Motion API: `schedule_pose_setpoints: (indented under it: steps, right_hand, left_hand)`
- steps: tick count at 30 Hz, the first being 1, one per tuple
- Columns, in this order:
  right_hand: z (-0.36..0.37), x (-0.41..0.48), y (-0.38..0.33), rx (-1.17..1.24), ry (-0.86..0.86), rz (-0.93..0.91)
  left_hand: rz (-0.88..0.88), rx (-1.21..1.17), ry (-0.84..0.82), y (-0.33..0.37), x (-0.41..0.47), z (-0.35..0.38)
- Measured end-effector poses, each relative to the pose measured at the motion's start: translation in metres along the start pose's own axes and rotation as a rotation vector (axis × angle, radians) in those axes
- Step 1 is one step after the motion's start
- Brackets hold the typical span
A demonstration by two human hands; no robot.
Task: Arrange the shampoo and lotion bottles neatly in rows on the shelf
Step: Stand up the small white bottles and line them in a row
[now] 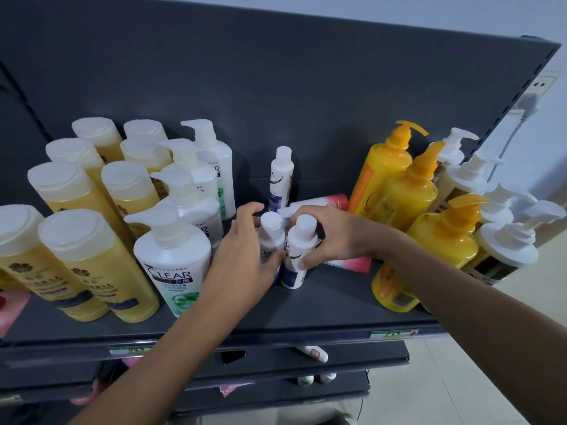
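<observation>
- Left hand (245,240) gripping one small white bottle (270,233); right hand (328,237) gripping a second (299,243), mid-shelf (322,305).
- Third small bottle (281,176) upright behind.
- Three yellow pump bottles (405,191) to the right.

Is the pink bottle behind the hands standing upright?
No, the pink bottle lies on its side on the shelf, behind the right hand and the two small white bottles being held.

Two small white bottles (287,246) upright mid-shelf (322,305), touching; a third (281,179) behind. Pink tube (325,202) lying flat. Amber, white and yellow rows flank.
</observation>
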State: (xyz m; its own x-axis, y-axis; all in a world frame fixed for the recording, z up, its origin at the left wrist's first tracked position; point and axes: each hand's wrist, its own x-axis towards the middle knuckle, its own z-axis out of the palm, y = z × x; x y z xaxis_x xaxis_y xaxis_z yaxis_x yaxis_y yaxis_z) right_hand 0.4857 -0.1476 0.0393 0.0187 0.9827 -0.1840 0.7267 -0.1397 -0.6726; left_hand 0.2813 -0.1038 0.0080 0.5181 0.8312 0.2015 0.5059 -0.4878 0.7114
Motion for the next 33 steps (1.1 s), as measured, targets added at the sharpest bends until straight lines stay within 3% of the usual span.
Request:
schedule_pose_setpoints:
  steps: [5,19,28,33]
  right_hand:
    - [0.008,0.0,-0.007,-0.092,0.189,0.001]
    - [0.0,-0.008,-0.018,-0.117,-0.045,-0.018]
    - [-0.012,-0.01,-0.011,-0.23,-0.088,-0.022]
    - [-0.026,-0.001,0.007,-0.438,0.011,0.103]
  left_hand:
    - [0.011,0.238,-0.041,0.014,0.002,-0.012]
    - [0.159,0.745,-0.269,0.041,0.016,-0.042]
    - [0.157,0.809,-0.361,0.045,0.023,-0.052]
    - [0.172,0.852,-0.441,0.051,0.029,-0.055]
